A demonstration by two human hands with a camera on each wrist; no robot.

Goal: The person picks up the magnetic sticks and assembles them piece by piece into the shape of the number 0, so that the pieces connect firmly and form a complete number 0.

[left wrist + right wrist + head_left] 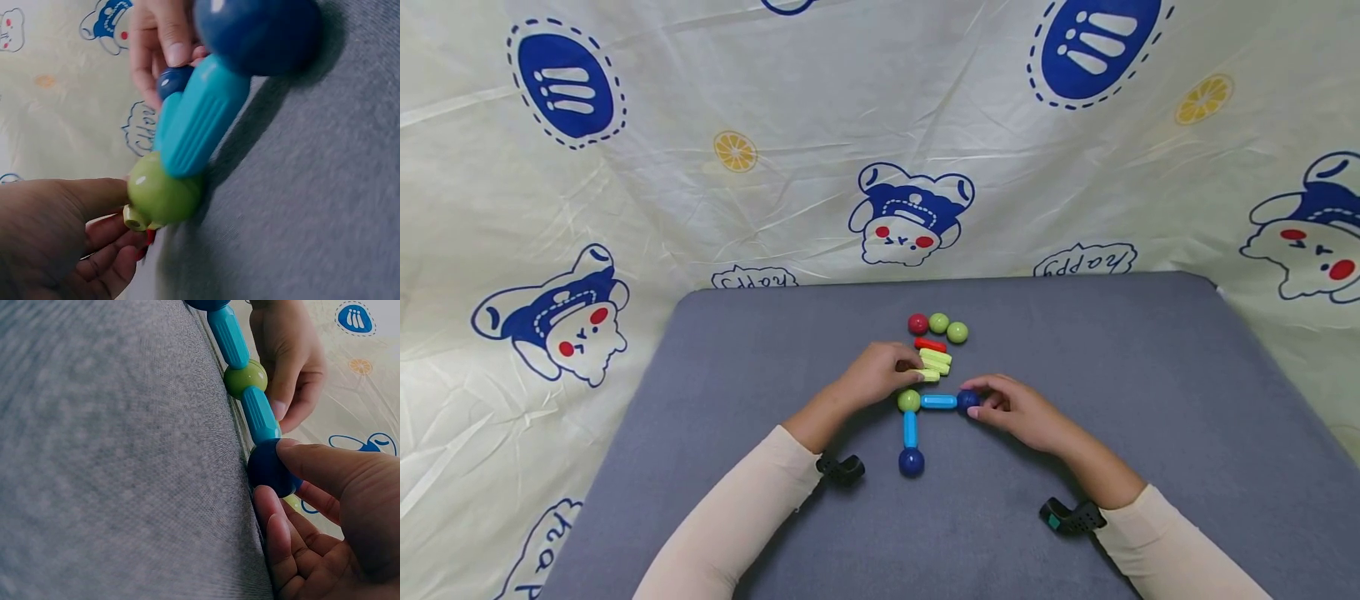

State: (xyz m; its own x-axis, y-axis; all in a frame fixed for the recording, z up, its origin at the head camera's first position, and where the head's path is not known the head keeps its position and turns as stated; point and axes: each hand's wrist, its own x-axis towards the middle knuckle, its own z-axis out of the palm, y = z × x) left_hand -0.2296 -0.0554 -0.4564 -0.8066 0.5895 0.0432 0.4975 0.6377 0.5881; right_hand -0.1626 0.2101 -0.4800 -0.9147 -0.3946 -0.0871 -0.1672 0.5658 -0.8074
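Note:
In the head view, a connected L-shape lies on the grey table. Its corner is a green ball (909, 401), from which one light blue rod (938, 402) runs right to a dark blue ball (967, 401). Another light blue rod (911, 429) runs toward the near side to a second dark blue ball (912, 462). My right hand (1018, 412) holds the right dark blue ball between thumb and fingers. Just behind the green ball, my left hand (880, 375) pinches a pale yellow rod (929, 376); in the left wrist view, the rod's end (133, 217) shows by the fingers.
Beyond the left hand lie more pale yellow rods (936, 357) and a red rod (930, 344). Behind them sit a red ball (918, 324) and two green balls (939, 322). A printed white cloth (805, 208) hangs behind the grey table (760, 350).

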